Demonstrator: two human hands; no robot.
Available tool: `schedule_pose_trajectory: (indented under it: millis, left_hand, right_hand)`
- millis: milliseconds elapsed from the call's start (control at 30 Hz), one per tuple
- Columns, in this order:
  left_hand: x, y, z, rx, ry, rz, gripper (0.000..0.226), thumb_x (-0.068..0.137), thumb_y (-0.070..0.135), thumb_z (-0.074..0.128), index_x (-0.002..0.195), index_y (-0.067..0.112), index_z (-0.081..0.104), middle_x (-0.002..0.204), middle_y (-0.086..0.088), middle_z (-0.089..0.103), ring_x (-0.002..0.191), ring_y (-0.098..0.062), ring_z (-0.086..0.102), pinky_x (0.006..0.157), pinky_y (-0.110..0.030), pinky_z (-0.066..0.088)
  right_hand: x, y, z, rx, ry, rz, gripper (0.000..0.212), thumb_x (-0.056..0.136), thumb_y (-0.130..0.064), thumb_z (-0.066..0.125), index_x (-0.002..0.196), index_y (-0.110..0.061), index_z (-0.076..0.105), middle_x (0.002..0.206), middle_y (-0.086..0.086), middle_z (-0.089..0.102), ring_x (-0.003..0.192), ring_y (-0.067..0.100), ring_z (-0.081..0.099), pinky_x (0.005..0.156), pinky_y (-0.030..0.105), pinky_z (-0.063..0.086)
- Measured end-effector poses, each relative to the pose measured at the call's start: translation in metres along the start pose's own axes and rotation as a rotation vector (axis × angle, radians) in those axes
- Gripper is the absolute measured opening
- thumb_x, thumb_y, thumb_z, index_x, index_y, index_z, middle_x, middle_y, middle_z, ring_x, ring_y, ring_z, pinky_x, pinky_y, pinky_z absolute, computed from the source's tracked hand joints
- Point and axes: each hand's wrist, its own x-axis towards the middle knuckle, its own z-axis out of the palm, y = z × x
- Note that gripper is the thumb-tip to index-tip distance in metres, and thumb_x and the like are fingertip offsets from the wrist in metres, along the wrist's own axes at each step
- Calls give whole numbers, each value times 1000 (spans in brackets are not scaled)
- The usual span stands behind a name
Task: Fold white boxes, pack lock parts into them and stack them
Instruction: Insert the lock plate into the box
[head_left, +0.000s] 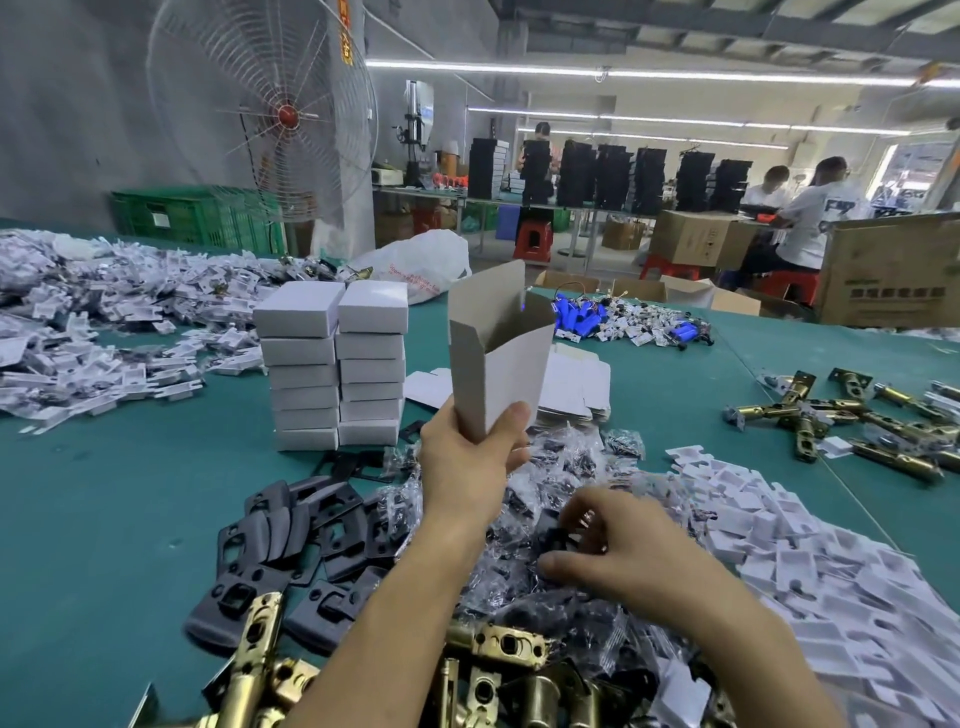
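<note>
At frame centre my left hand (467, 457) grips an open white cardboard box (498, 358) upright above the green surface (130, 493); lower right, my right hand (618, 551) pinches a small black bagged part (558, 538).

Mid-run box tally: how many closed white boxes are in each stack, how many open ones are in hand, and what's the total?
Closed boxes, left stack: 6
Closed boxes, right stack: 6
Unclosed, the open box in the left hand: 1
Total: 13
</note>
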Motion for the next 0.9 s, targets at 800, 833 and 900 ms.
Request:
schedule_pose_trajectory:
  millis: [800,833,900]
  left_hand:
    - [-12,10,0,26,-300,-217,51,67,36,84,109,15,66,97,-7,77,83,-27,76,66,-34,61]
    - [-13,10,0,60,-350,-252,55,65,38,84,111,13,66,98,-8,77,85,-28,76,68,-35,61]
    - [-15,9,0,141,-477,-297,55,67,35,84,112,10,65,99,-9,76,89,-31,75,75,-39,62]
  right_hand:
    - [-38,-15,-74,218,727,-249,22,78,-22,76,81,-41,67,71,-19,69,67,-3,66,58,8,50]
    - [-43,-22,-78,232,793,-327,21,78,-24,74,84,-42,66,75,-21,68,67,-1,66,57,10,50]
    - [-52,-31,-82,225,866,-444,18,80,-27,70,90,-41,66,84,-18,67,70,5,66,56,19,52]
